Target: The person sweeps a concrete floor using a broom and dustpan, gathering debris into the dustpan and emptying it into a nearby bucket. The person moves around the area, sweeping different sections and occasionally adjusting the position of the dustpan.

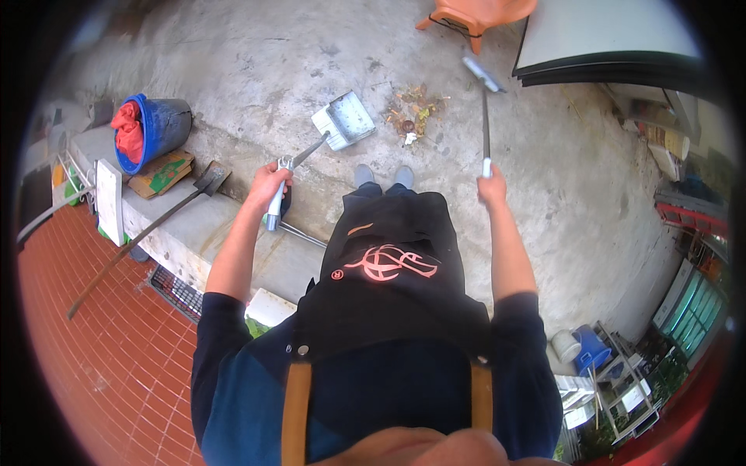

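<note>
My left hand is closed around the pale grip of a long-handled dustpan. The pan rests on the concrete ahead of my feet, its open side facing right. In my right hand is the handle of a broom, whose pale head is far ahead on the right, slightly blurred. Between the pan and the broom lies a pile of debris with dry leaves, a dark round thing and a white scrap. The broom head is apart from the pile.
A shovel leans over the concrete ledge on the left. Flattened cardboard and a tipped blue bucket holding red cloth are beside it. An orange plastic stool and a white-topped table stand ahead right.
</note>
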